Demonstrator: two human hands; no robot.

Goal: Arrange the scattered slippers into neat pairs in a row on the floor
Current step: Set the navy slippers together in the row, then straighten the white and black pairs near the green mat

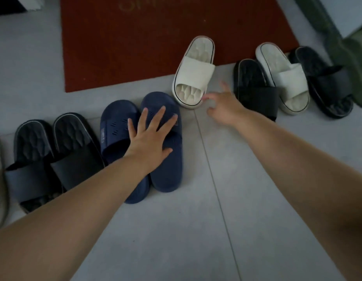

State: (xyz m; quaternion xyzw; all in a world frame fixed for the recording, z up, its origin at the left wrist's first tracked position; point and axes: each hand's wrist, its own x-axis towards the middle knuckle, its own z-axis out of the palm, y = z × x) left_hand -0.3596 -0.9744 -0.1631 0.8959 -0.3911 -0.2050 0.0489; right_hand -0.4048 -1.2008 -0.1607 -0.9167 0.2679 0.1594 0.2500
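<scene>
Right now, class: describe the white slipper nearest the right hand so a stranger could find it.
Find the red mat. At its near right corner lies a white slipper, heel on the mat, toe on the grey floor. Unlike the other white slipper, it stands alone, not wedged between black ones.

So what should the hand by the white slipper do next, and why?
Probably the right hand should close on the lone white slipper and slide it beside its mate. It lies askew, half on the mat, while the blue pair under the left hand already sits together.

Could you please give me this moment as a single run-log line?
left hand flat on navy pair | right hand open, reaching for white slipper | black pair lined up | second white slipper unpaired
</scene>
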